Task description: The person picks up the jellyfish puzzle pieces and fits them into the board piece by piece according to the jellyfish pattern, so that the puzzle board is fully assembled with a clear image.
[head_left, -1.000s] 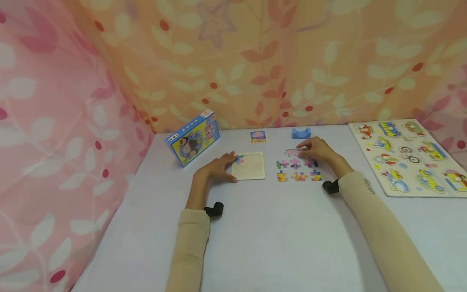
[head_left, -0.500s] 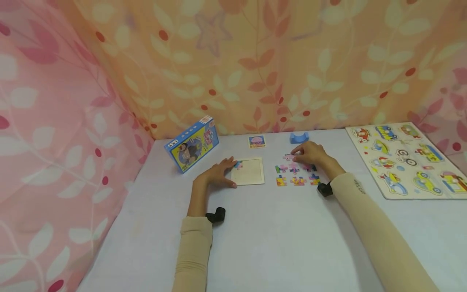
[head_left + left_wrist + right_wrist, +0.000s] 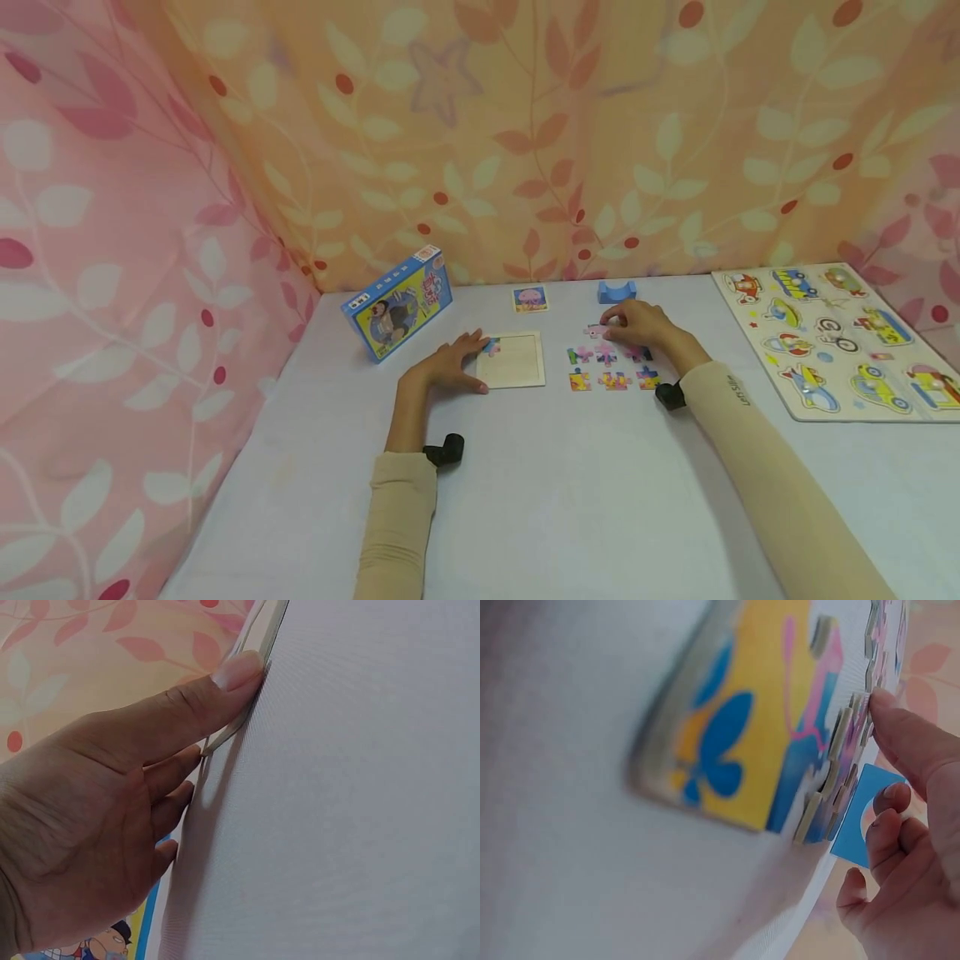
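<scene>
The left hand (image 3: 448,365) rests, fingers spread, against the wooden tray (image 3: 522,367); the right hand (image 3: 647,325) seems to pinch a pink piece (image 3: 593,331) right of it. Picking looks underway; next likely calls for laying it beside the tray's blue piece (image 3: 492,347).

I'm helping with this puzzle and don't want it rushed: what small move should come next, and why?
Probably carry the pink piece, which the right hand seems to pinch, into the tray beside its corner piece: that tray shows bare board there, only one placed piece is visible, and the left hand rests at its edge.
</scene>
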Tool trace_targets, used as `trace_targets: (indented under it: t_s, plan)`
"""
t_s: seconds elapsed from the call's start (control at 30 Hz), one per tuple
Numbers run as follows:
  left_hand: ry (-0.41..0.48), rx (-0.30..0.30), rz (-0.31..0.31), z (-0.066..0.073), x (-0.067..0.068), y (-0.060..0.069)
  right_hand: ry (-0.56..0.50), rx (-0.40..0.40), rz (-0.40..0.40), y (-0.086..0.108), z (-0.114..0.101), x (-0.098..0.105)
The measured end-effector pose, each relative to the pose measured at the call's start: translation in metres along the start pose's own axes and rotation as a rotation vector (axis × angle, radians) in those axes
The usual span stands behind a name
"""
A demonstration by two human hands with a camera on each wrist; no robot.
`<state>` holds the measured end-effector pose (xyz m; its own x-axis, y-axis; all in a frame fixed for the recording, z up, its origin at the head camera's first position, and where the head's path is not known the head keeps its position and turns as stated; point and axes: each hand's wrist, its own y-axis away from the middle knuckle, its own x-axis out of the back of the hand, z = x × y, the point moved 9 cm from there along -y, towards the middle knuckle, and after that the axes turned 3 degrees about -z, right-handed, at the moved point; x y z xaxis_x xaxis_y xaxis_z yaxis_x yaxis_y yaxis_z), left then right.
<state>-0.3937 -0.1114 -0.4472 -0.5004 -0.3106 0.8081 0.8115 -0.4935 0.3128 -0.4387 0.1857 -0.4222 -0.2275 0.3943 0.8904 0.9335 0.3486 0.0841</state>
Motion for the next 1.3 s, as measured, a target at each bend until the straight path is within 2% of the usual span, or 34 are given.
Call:
trace_targets:
  t_s: [0.17,0.33,0.63,0.93,1.13,1.3]
  plan:
    - [-0.018,-0.007,-0.001,0.000,0.000,-0.001,0.010,0.032,-0.001,0.000,-0.003,0.000]
    - [-0.019,-0.023,-0.002,0.000,-0.001,-0.001,-0.028,0.065,0.017,-0.003,-0.013,-0.002]
    - [-0.032,-0.001,-0.014,-0.003,-0.003,0.001,-0.079,0.201,0.097,-0.015,-0.065,-0.002]
    - [-0.042,0.006,-0.019,-0.004,-0.002,-0.003,-0.081,0.218,-0.007,-0.033,-0.099,-0.040]
    - [-0.038,0.012,-0.013,-0.006,-0.001,-0.003,-0.092,0.254,-0.014,-0.040,-0.120,-0.048]
    - [-0.033,-0.010,-0.012,-0.005,-0.001,-0.002,-0.060,0.262,-0.015,-0.045,-0.130,-0.055]
